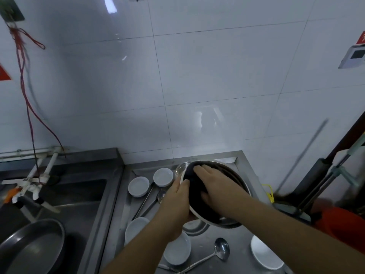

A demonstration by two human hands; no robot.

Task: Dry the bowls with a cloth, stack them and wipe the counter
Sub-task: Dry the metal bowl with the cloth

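My left hand [177, 202] grips the left rim of a white bowl [194, 212], tilted up above the steel counter [243, 236]. A dark cloth [192, 183] fills the inside of that bowl. My right hand [215, 186] lies on the cloth and presses it into the bowl with fingers stretched out. Other white bowls sit on the counter: two at the back left [138, 186] [163, 177], one at the left [136, 227], one under my left forearm [177, 251] and one at the front right [265, 254].
A large steel basin [240, 180] stands right behind the held bowl, near the wall corner. A ladle [222, 248] and a long spoon [161, 195] lie among the bowls. A sink [79, 194] with a faucet [29, 182] and a round metal pan [31, 246] is on the left.
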